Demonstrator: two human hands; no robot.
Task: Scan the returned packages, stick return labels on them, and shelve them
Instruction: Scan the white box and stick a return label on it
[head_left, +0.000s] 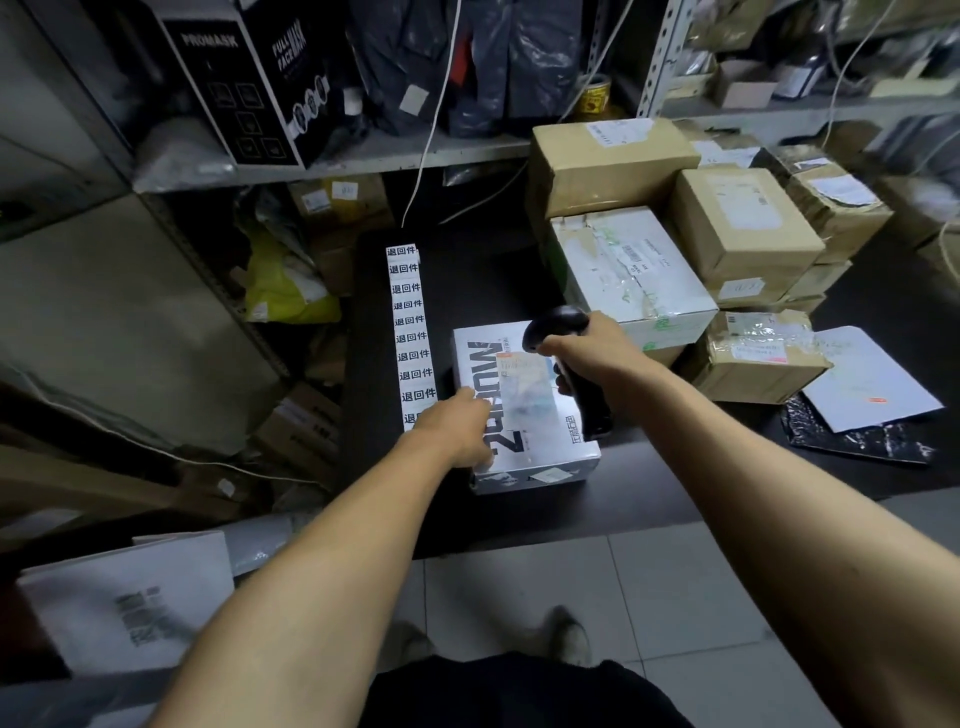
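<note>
A white box with large black lettering (524, 447) lies on the black table (649, 467), a shipping label on its top. My right hand (592, 348) grips a black handheld scanner (558, 325), held over the box's label with its head pointing down. My left hand (457, 428) rests on the box's left edge, fingers curled against it. A long strip of white return labels (410, 322) runs along the table just left of the box.
Stacked brown and white cartons (691, 234) fill the table's right side, with a white mailer (872, 379) on a black bag. Metal shelves (332, 161) behind hold a black mask box, bags and tape. A white box (130, 603) sits at lower left. Tiled floor lies below.
</note>
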